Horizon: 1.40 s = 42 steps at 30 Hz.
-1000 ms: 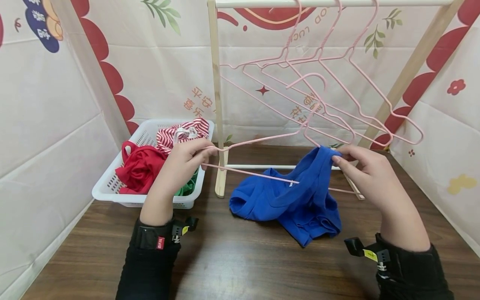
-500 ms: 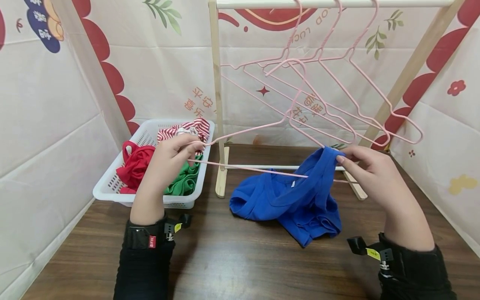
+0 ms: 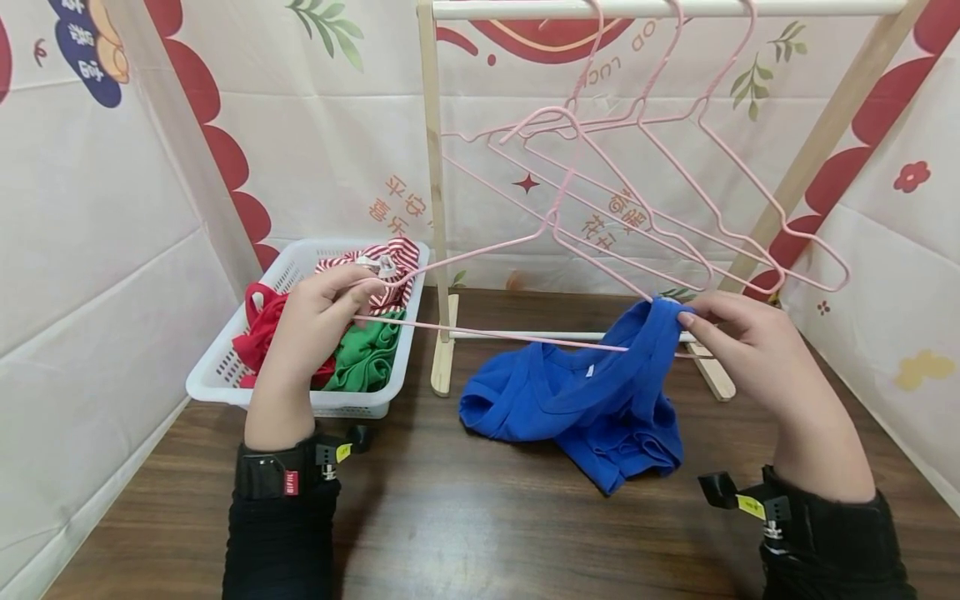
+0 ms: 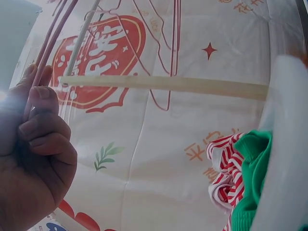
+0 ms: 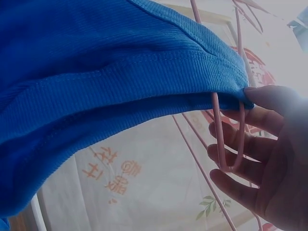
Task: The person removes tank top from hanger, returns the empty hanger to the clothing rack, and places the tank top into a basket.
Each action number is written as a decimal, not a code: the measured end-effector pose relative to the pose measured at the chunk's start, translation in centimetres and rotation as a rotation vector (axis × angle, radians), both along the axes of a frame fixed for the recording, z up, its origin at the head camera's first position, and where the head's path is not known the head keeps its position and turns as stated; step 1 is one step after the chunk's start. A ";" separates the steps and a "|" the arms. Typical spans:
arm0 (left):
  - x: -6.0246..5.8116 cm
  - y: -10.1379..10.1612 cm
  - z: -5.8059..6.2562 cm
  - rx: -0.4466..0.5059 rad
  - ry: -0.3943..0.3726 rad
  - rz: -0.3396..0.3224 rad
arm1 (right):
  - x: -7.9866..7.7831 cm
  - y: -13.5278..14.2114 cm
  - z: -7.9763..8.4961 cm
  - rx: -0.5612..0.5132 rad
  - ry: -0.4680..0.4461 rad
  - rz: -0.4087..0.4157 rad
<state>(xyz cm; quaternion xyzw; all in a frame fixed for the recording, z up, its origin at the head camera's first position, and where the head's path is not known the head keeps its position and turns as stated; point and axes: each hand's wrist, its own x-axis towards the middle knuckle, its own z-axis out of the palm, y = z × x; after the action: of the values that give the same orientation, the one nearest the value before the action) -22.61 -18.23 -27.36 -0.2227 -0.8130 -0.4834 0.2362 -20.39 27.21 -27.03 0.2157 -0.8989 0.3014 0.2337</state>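
Note:
My left hand [image 3: 300, 329] grips one end of a pink hanger [image 3: 487, 247] above the basket's right part; the hook points up and left. The hanger's other end runs through an opening of a blue garment [image 3: 555, 400], perhaps a tank top, which lies bunched on the table. My right hand [image 3: 750, 350] pinches the raised blue edge between thumb and index finger. In the right wrist view, the hanger's rounded end [image 5: 219, 134] pokes out below the ribbed blue cloth [image 5: 120, 77], beside the fingers. The left wrist view has the hanger wire [image 4: 50, 43] held between thumb and fingers.
A white basket [image 3: 217, 379] at the left holds red [image 3: 258, 333], green [image 3: 367, 354] and red-striped clothes [image 3: 405, 254]. Behind stands a wooden rack with a white rail [image 3: 517, 10], where three pink hangers [image 3: 708, 183] hang. A printed cloth [image 3: 337, 150] encloses the table [image 3: 450, 517].
My left hand has moved left, drawing the hanger along; its hook has swung left and higher. The raised blue edge and my right hand have shifted slightly right. The garment's lower part stays put.

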 end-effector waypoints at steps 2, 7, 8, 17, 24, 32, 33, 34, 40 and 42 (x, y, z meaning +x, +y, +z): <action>0.1 -0.3 0.0 0.006 0.008 0.006 | 0.0 0.1 0.0 -0.005 0.004 0.004; 0.3 -1.0 0.0 0.018 0.012 0.027 | -0.1 0.3 0.0 -0.011 -0.001 -0.023; 0.4 -1.1 0.0 0.021 0.008 0.036 | -0.1 0.3 0.0 -0.011 -0.007 -0.034; 0.5 -2.0 -0.2 0.063 0.016 0.047 | -0.3 0.8 -0.3 -0.030 -0.034 -0.071; 0.6 -2.3 -0.1 0.114 0.024 0.018 | -0.5 1.5 -0.6 -0.023 -0.088 -0.138; 0.8 -2.2 0.1 0.106 0.012 0.070 | -0.9 1.8 -0.5 0.016 -0.180 -0.241; 0.8 -2.3 0.1 0.105 0.009 0.081 | -1.0 1.9 -0.6 0.019 -0.194 -0.250; 0.8 -2.3 0.2 0.105 0.005 0.092 | -1.1 1.9 -0.7 0.022 -0.207 -0.258; 0.8 -2.4 0.1 0.127 -0.008 0.118 | -1.8 1.9 -1.0 0.014 -0.279 -0.266; 0.7 -2.3 0.1 0.140 -0.006 0.097 | -1.8 1.9 -0.9 -0.001 -0.283 -0.260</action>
<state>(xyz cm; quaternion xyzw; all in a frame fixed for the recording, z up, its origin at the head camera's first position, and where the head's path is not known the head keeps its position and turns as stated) -21.88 -20.58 -27.23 -0.1644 -0.7877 -0.5278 0.2719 -22.20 29.10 -27.92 0.0531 -0.9430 0.2964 0.1421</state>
